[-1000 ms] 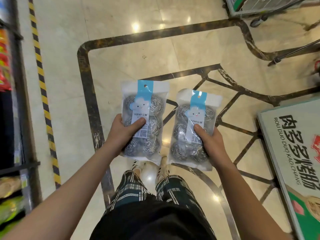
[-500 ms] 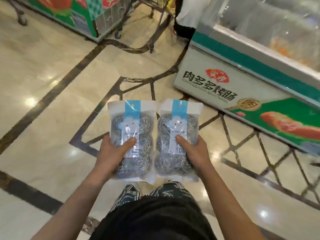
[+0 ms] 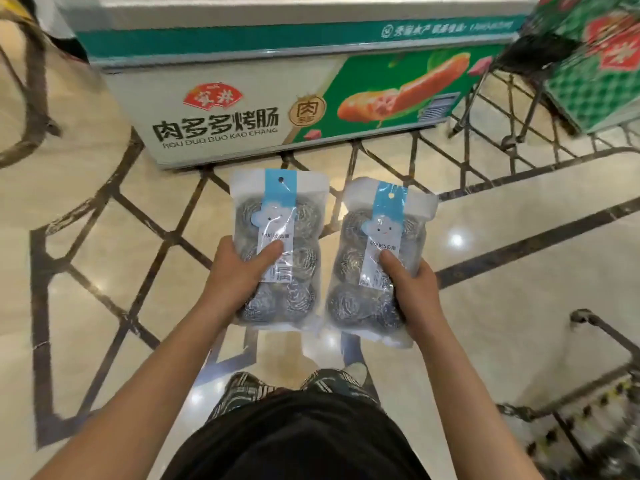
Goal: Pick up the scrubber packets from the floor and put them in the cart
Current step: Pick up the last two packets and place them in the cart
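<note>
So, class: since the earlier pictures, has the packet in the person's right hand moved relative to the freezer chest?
Yes. The right packet now sits directly in front of the freezer chest, which earlier lay off to its right.

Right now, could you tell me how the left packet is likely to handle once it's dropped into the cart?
Probably light: the left hand holds the left packet upright by one edge. Its clear film looks slick, perhaps slippery. The wire scrubbers inside should cushion it, so breakage seems unlikely.
</note>
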Tool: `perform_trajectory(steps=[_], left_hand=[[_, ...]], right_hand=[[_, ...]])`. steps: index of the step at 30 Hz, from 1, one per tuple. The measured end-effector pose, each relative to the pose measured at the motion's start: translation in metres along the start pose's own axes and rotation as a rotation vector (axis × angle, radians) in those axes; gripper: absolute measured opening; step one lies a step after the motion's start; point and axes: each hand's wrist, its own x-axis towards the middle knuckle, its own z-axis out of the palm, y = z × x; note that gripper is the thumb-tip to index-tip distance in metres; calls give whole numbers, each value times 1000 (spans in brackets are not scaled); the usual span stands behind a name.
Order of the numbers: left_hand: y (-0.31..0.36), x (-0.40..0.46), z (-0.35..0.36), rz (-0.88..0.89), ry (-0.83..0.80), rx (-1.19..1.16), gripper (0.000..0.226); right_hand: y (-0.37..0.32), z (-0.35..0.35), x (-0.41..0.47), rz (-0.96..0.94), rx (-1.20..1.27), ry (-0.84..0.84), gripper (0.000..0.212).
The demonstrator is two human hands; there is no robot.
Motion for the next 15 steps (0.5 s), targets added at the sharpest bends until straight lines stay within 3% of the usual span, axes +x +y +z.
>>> perform_trajectory(steps=[3,7,15], left_hand=[[23,4,65,50,-66,74,52],[47,-1,161,103,-141,122,57],[78,-46,352,193,-327,221,41]], right_hand=[[12,-60,8,22,56,91,28],[34,-139,16,84,140,209,38],[76,-302,23,111,237,425,28]])
